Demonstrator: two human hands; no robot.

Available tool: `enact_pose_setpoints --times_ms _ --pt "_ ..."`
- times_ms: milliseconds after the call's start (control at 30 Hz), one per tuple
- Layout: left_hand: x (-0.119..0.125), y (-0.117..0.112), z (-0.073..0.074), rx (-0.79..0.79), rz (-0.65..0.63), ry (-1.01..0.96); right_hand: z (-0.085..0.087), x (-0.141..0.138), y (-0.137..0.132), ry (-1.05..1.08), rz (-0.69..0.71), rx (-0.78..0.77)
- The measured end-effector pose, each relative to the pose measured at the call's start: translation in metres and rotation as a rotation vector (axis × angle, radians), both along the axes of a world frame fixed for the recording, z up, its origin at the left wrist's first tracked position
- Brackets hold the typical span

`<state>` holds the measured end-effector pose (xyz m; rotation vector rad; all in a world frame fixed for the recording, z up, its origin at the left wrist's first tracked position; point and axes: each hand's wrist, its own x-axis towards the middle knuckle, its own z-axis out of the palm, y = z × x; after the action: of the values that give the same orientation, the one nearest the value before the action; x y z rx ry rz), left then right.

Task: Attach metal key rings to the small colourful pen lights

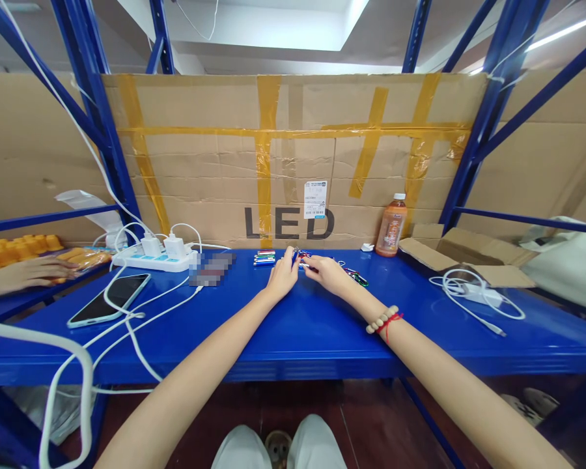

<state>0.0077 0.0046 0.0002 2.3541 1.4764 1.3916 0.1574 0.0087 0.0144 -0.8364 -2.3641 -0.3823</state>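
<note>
Well, just right of the stack of rods (264,258), the left hand (283,279) and right hand (327,273) sit close together, fingers seemingly pinched on a small piece (303,265); its long axis I cannot make out; the left hand is nearer the stack, whose rods lie sideways on the counter (293,332).

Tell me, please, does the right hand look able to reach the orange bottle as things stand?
Probably yes: the orange bottle stands at the back, right of the right hand, and its near side looks free. A small white item lies beside it, but hardly in the way.
</note>
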Motion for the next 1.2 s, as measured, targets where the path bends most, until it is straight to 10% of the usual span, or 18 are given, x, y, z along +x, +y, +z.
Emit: enact_pose_setpoints --times_ms 400,933,1200 --pt "0.006 -0.016 0.007 -0.255 -0.020 0.007 0.006 0.006 0.000 0.254 -0.071 0.056" --pt "0.005 -0.006 0.001 -0.183 -0.094 -0.010 0.005 0.005 0.004 0.287 0.071 -0.002" --pt "0.001 -0.004 0.001 -0.137 0.016 0.035 0.006 0.010 0.001 0.116 -0.153 -0.150"
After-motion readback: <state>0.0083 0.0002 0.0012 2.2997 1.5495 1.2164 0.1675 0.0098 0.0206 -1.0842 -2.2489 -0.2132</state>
